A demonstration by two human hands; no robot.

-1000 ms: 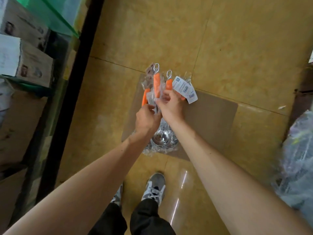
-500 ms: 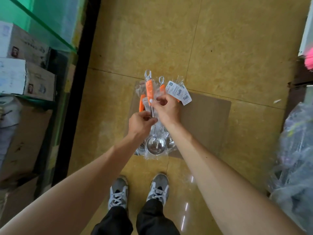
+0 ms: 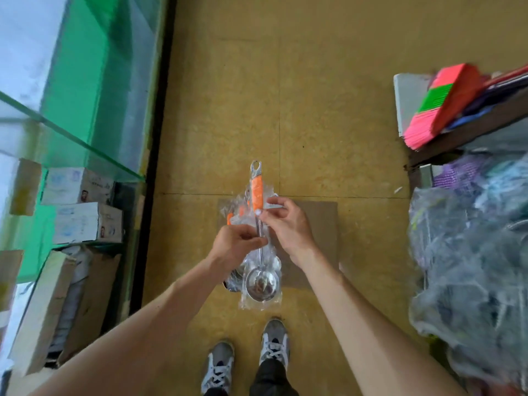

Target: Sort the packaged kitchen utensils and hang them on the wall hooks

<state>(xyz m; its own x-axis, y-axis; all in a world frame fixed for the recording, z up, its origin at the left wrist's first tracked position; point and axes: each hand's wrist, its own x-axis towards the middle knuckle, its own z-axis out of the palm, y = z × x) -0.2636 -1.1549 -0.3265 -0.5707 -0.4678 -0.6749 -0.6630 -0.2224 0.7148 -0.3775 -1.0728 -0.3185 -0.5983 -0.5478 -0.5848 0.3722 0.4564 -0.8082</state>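
One packaged ladle [image 3: 256, 192], left hand [image 3: 234, 244] gripping shaft, right hand [image 3: 288, 224] pinching handle

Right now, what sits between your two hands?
The packaged ladle: its steel shaft runs between the left hand and the right hand, which both pinch it, seen in the head view.

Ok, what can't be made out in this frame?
Head view:
Wall hooks: outside the frame.
Packs behind the front ladle: count hidden by the left hand and crinkled plastic.
Right hand pinch: on wrapper or handle, unclear.
Box labels: too small, blurred.
Bagged goods: blurred, cut by the right edge.
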